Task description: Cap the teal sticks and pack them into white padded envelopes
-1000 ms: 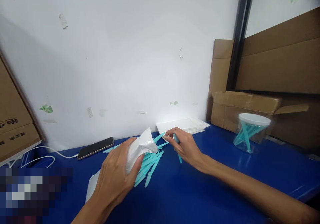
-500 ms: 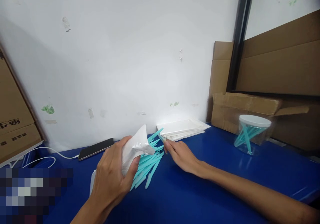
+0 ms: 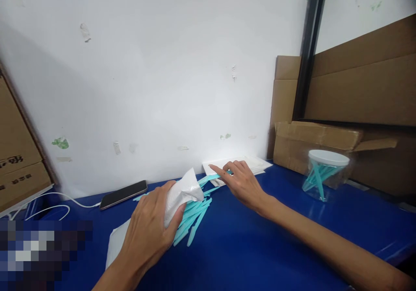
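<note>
My left hand (image 3: 149, 228) grips a crumpled white tissue (image 3: 182, 191) above a heap of several teal plastic sticks (image 3: 191, 213) lying on the blue table (image 3: 243, 256). My right hand (image 3: 242, 180) reaches to the heap's far end, with fingers pinching one teal stick (image 3: 209, 178) that points left. The index finger stretches out over a stack of white sheets (image 3: 260, 163) by the wall.
A clear jar (image 3: 323, 174) with a white lid and teal sticks inside stands at the right. A phone (image 3: 123, 193) with a white cable lies at the left by the wall. Cardboard boxes (image 3: 325, 139) stand at the back right and at the far left (image 3: 19, 169).
My right hand let go of the stick it held a second ago, reached to the heap, and now lifts another stick at the far end. My left hand kept the tissue.
</note>
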`<state>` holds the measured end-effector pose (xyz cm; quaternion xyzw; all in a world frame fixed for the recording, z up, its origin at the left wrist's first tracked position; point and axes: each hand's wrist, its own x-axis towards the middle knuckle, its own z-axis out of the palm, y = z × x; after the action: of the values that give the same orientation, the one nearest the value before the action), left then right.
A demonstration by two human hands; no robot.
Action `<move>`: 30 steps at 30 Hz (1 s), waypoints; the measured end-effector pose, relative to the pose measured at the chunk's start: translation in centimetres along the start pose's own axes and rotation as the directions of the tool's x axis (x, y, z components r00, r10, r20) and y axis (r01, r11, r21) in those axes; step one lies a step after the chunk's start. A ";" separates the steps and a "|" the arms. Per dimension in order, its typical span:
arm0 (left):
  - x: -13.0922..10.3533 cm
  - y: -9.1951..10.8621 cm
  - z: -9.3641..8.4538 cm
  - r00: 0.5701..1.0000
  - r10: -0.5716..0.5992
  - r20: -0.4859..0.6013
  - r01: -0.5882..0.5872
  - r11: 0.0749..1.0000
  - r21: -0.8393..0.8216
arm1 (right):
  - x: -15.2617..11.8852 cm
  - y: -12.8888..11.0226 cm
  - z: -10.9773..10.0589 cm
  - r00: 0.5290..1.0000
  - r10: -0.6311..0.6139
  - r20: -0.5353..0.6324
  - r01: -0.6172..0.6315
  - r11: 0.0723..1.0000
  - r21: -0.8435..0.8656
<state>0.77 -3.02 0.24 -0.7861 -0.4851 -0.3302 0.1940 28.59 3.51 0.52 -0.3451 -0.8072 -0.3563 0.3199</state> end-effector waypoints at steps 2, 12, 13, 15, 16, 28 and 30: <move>-0.2 0.3 0.4 0.998 0.048 0.029 -0.048 0.999 0.003 | 0.0 -0.5 0.0 0.999 -0.054 -0.007 0.054 0.997 0.046; -1.1 1.9 1.3 0.984 0.133 0.122 -0.125 0.990 -0.069 | -0.3 -3.4 -1.1 0.999 -0.020 -0.025 0.026 0.955 0.296; -1.0 1.9 1.2 0.985 0.128 0.119 -0.120 0.990 -0.070 | -0.3 -3.5 -1.1 1.000 0.019 -0.016 -0.013 0.949 0.316; -0.9 1.8 1.1 0.986 0.117 0.115 -0.110 0.992 -0.067 | -0.3 -3.5 -1.1 0.996 0.084 0.024 -0.086 0.925 0.370; -0.9 1.7 1.0 0.988 0.110 0.112 -0.103 0.993 -0.065 | -0.3 -3.6 -1.1 0.994 0.102 0.043 -0.111 0.914 0.391; -0.2 1.0 0.2 0.998 0.047 0.044 -0.044 0.997 -0.066 | -0.1 -3.2 -0.9 0.944 0.308 0.117 -0.327 0.836 0.440; 0.0 0.7 -0.4 1.000 0.017 0.023 -0.016 0.997 -0.077 | -0.2 -3.3 -0.8 0.945 0.300 0.132 -0.327 0.833 0.446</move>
<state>1.25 -3.58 0.55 -0.8008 -0.4678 -0.3378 0.1607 26.35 1.13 -0.33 -0.3965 -0.8098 -0.0867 0.4237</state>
